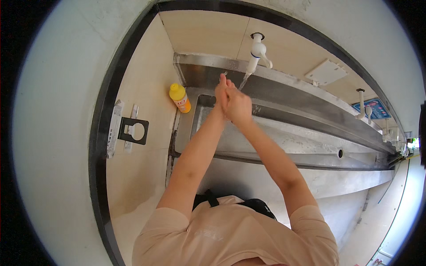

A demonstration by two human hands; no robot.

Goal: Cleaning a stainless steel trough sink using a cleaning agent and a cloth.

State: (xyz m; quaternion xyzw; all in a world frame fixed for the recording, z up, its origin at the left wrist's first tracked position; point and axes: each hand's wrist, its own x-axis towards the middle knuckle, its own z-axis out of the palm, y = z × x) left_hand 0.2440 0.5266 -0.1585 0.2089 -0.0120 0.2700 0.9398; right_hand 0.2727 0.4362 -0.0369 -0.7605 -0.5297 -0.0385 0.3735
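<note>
My two hands meet over the far left part of a long steel trough sink [284, 128], beside the running water. My left hand [220, 92] points away from me, with the fingers that show stretched out and the rest covered. Against it lies my right hand [238, 105], its fingers wrapped round the left one. Just beyond them a white plastic tap [255, 54] juts from the wall, and a stream of water [243, 81] runs down close to my right hand. No object shows in either hand.
A yellow-capped bottle [179, 97] stands on the sink's left ledge. On the left wall sits a black holder [134, 131] with a round hole. The back wall carries a white box [326, 72], another white tap [361, 106] and a blue sign [377, 107]. A drain hole [341, 154] is at the right.
</note>
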